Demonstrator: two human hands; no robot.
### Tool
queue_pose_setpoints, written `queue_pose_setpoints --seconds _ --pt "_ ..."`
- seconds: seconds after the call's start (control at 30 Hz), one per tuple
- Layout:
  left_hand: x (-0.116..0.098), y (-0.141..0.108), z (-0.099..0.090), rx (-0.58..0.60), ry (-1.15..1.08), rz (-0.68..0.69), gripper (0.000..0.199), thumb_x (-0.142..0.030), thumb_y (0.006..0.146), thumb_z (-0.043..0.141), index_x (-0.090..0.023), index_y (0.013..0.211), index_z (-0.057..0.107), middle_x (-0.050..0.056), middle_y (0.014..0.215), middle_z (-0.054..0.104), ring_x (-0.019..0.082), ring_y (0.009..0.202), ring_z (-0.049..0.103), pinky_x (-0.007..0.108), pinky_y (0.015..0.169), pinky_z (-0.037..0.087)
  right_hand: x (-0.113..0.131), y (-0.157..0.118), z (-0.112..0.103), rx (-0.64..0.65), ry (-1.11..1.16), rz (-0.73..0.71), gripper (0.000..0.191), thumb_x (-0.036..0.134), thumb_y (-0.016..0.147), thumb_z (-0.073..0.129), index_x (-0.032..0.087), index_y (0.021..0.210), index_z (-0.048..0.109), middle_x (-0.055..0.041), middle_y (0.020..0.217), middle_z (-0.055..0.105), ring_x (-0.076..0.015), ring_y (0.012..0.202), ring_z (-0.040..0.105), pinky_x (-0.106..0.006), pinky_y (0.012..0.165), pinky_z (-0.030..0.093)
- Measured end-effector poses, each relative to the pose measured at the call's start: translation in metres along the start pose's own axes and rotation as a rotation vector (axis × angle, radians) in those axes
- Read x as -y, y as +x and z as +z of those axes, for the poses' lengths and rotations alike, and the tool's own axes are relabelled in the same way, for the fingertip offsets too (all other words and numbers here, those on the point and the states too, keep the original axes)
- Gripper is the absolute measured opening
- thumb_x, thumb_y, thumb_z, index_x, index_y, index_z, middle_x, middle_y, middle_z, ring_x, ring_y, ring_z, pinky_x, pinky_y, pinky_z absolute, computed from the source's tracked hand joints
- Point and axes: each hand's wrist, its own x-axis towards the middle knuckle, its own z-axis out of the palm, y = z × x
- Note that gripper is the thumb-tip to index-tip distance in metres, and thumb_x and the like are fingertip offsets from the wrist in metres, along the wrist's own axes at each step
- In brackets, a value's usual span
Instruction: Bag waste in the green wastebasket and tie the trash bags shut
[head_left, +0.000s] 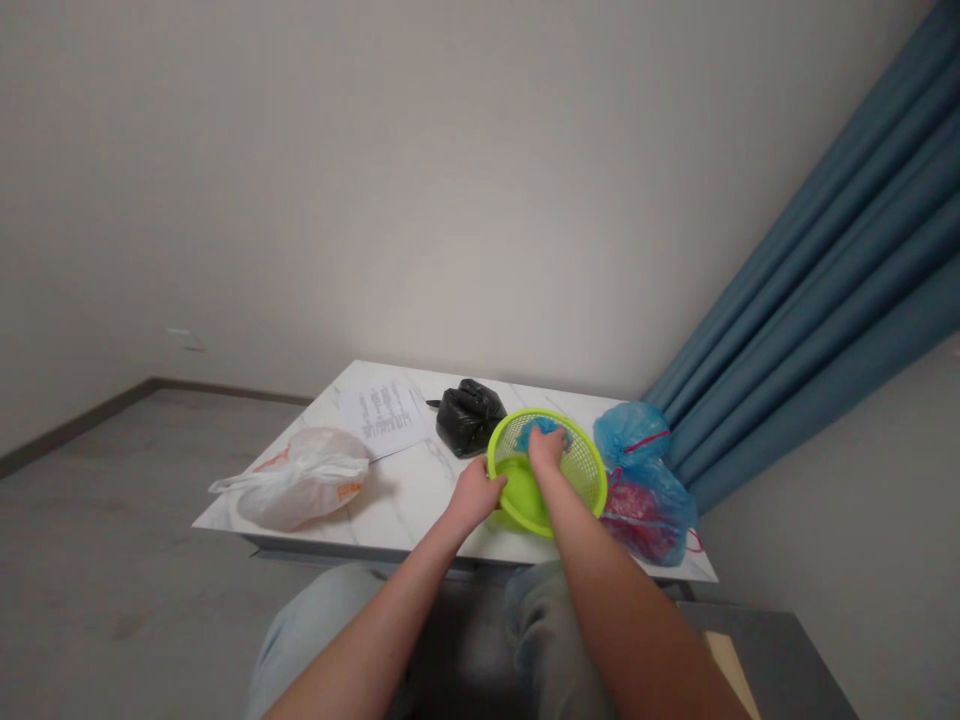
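A lime-green plastic basket [589,470] with holes in its wall stands on the white marbled table, tilted slightly toward me. My left hand [477,492] grips its left rim, thumb over the edge. Reaching inside, my right hand [546,448] has its fingers closed on a blue piece of thin material [534,430], which looks like a cloth or plastic bag; the hand partly hides it. Just left of the basket sits a tied black plastic bag [471,415]. To the right, two blue plastic bags with red ties [634,432] lie together, the nearer one showing something red inside.
A knotted white plastic bag [307,480] rests at the table's left end. Behind it lies a printed sheet of paper [386,415]. The wall stands behind the table [420,500]; a blue curtain [817,270] hangs at the right.
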Motion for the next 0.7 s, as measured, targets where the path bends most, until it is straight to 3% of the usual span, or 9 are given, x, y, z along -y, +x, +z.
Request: queue_pose_setpoints --seconds 0.2,0.33,0.57,0.7 --pt "0.001 0.002 0.009 0.042 -0.136 0.002 0.024 -0.016 0.078 0.064 -0.014 0.102 0.059 0.009 0.096 0.071 0.017 0.072 0.068 0.024 0.056 0.055 0.002 -0.005 0.016 0.131 0.121 -0.117 0.039 0.028 0.086 0.050 0.012 0.122 0.052 -0.0169 0.115 0.066 -0.0239 0.100 0.066 -0.029 0.088 0.050" --pt "0.000 0.005 0.005 -0.013 -0.152 0.033 0.021 -0.013 0.076 0.064 -0.015 0.097 0.059 0.006 0.087 0.069 0.017 0.071 0.066 0.026 0.061 0.054 0.003 -0.011 0.021 0.280 0.135 -0.238 0.029 0.027 0.086 0.050 0.016 0.112 0.055 -0.0103 0.109 0.067 -0.0198 0.097 0.065 -0.026 0.086 0.048" --pt "0.001 0.008 -0.011 -0.187 -0.017 0.152 0.011 -0.012 0.075 0.061 -0.018 0.082 0.054 0.000 0.074 0.061 0.016 0.070 0.060 0.025 0.064 0.047 -0.003 -0.025 0.019 0.637 -0.024 -0.458 0.018 0.011 0.077 0.050 0.018 0.086 0.064 -0.0034 0.090 0.070 -0.0161 0.083 0.062 -0.023 0.074 0.048" --pt "-0.001 0.009 -0.023 -0.267 0.072 0.144 0.008 -0.014 0.076 0.059 -0.018 0.078 0.052 0.000 0.072 0.058 0.016 0.070 0.058 0.024 0.063 0.045 -0.015 -0.025 0.021 0.861 -0.272 -0.547 0.018 0.011 0.075 0.053 0.019 0.077 0.069 -0.0004 0.074 0.069 -0.0147 0.068 0.061 -0.023 0.064 0.048"
